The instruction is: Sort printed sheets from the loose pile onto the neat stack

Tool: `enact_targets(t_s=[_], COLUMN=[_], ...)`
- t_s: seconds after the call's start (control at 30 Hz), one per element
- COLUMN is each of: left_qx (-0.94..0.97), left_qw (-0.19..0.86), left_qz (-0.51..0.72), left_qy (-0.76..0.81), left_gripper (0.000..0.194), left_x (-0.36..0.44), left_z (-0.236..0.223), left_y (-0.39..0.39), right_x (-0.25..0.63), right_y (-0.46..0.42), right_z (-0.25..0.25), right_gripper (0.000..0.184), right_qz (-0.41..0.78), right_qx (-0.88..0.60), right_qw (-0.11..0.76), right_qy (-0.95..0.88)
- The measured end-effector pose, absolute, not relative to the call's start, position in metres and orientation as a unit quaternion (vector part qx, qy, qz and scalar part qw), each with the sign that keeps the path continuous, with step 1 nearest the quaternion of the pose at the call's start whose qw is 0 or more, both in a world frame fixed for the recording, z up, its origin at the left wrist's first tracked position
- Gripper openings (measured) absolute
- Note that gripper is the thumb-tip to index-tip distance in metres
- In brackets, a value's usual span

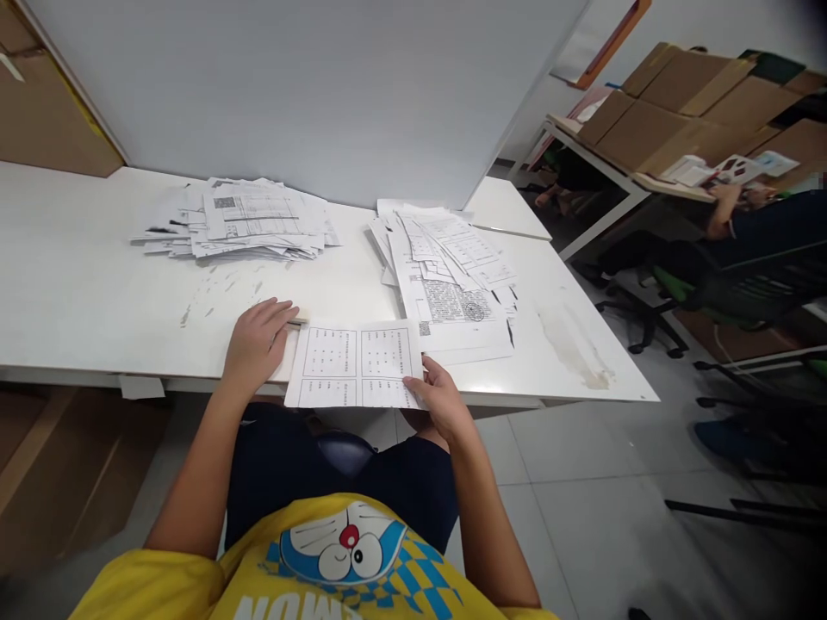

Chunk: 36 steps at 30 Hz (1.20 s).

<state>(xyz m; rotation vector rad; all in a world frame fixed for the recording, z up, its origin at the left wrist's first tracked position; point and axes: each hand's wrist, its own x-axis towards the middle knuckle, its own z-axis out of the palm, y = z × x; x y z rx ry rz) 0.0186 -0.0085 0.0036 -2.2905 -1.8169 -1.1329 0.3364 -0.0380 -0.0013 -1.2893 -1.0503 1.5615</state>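
A printed paper sheet (355, 366) with boxed columns of text lies at the table's front edge, its near side overhanging. My right hand (443, 400) pinches its right edge, thumb on top and fingers beneath. Beside the sheet's left edge, my left hand (257, 344) is closed over a small pale strip (299, 318), whose tip shows past the fingertips; the rest is hidden. Just beyond my right hand lies a loose pile of printed papers (452, 275), fanned out unevenly. Another thick stack of papers (251, 220) sits farther back on the left.
The white table (83, 284) meets a grey partition (310, 95) at the back. Cardboard boxes stand at the far left and on another table (620, 172) at right, where a person (736, 211) sits holding something white. Stains mark the table's right side.
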Motion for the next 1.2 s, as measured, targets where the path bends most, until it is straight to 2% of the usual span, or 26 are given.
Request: enact_targets(t_s=[0.23, 0.5, 0.77, 0.87, 1.0, 1.1, 1.2], left_qx=[-0.738, -0.783, -0.797, -0.803, -0.805, -0.8, -0.77], left_qw=[0.023, -0.005, 0.029, 0.046, 0.066, 0.036, -0.083], left_qz=[-0.348, -0.277, -0.194, -0.197, -0.216, -0.254, -0.337], left_qy=[-0.578, -0.557, -0.572, -0.561, -0.549, -0.543, -0.535], left_gripper=[0.041, 0.055, 0.07, 0.073, 0.067, 0.061, 0.052], left_x=[0.02, 0.016, 0.017, 0.015, 0.015, 0.024, 0.042], left_z=[0.002, -0.001, 0.0, 0.0, -0.001, 0.004, 0.011], left_y=[-0.008, -0.011, -0.014, -0.017, -0.018, -0.024, -0.038], right_x=[0.332, 0.326, 0.321, 0.322, 0.33, 0.338, 0.342], right_y=[-0.037, -0.046, -0.045, -0.05, -0.065, -0.078, -0.088], right_z=[-0.007, -0.001, 0.004, -0.003, -0.025, -0.04, -0.046], right_gripper=[0.033, 0.033, 0.039, 0.04, 0.037, 0.038, 0.042], right_qz=[0.596, 0.576, 0.559, 0.545, 0.522, 0.513, 0.492], right_qx=[-0.55, -0.561, -0.562, -0.551, -0.536, -0.517, -0.51], right_qw=[0.428, 0.448, 0.439, 0.456, 0.514, 0.56, 0.587], right_qy=[-0.398, -0.39, -0.424, -0.437, -0.42, -0.394, -0.392])
